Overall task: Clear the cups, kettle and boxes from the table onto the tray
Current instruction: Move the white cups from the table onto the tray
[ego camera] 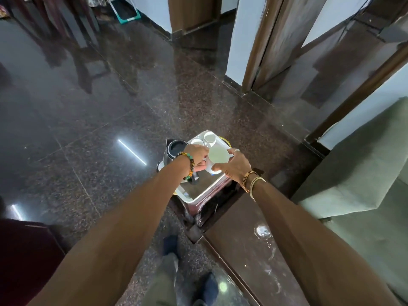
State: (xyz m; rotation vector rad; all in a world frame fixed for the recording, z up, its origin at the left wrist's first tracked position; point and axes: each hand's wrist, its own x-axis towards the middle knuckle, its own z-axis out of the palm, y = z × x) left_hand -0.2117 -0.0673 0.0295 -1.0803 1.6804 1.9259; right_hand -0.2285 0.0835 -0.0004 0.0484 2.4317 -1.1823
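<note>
Above white rectangular tray [191, 199], round white ceramic cup [218, 156] held upright between both hands, mouth toward camera, inside pale and plain. Left hand [197, 157] pinches cup's left side. Right hand [234, 167] curls thumb and fingers round right wall. Two more white cups [197, 142] at tray's far end, black-lidded steel kettle [175, 149] at left edge. Cup's handle hidden behind left fingers. Kettle's lower body cut off by left wrist. Whether cup touches tray: cannot tell.
</note>
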